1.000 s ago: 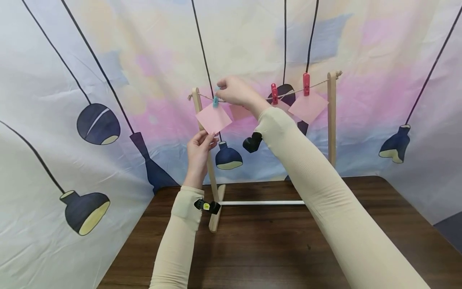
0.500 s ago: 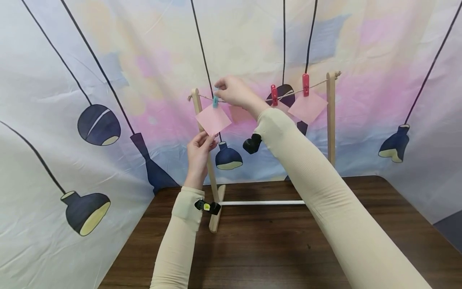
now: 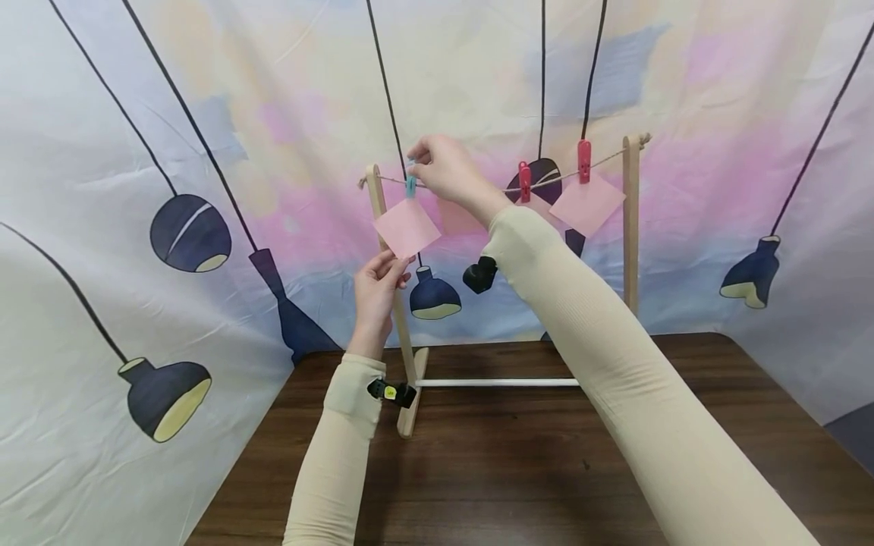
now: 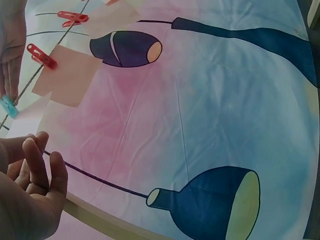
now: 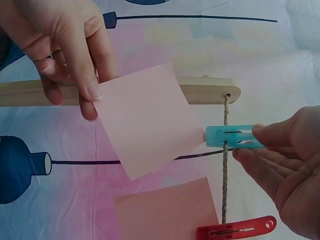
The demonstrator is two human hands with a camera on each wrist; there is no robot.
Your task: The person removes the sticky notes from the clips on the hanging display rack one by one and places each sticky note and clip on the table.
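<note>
My left hand pinches the lower corner of a square pink paper between thumb and fingers. At the paper's opposite corner is a light blue clothespin, set across the twine. The thumb and fingers of my right hand pinch its handle end. In the right wrist view the paper's tip meets the clothespin's jaws. A second pink paper hangs beside it from a red clothespin; in the head view my right hand partly hides that paper.
Two more red clothespins, one near the middle and one at right, hold pink papers. Wooden posts carry the twine, joined low by a white rod. The stand is on a dark wooden table before a lamp-printed cloth.
My right hand has risen slightly, and the blue clothespin with it. My left hand keeps its pinch on the paper's lower corner, almost unmoved.
</note>
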